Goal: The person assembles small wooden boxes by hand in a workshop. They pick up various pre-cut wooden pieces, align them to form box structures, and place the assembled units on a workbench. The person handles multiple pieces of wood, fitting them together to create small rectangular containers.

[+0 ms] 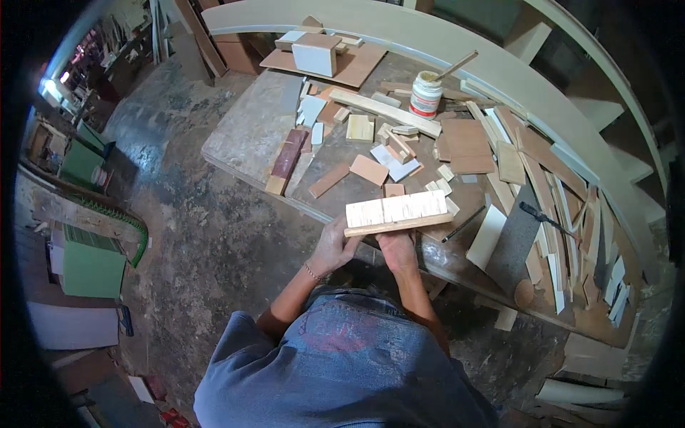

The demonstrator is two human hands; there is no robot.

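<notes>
A short wooden block with a pale, streaked face and a tan strip along its lower edge is held up at the near edge of the workbench. My left hand grips it by its lower left end, the thumb turned toward the board. Under the middle of its lower edge is my right hand, closed on it with the fingers mostly hidden behind the wood. Just beyond the block lie small wood offcuts, and a dark pencil-like stick rests to its right.
The workbench carries many wood scraps. A white jar with a stick in it stands toward the back. A maroon-topped sanding block lies left, a dark brush-like tool right. Curved pale panels border the far side.
</notes>
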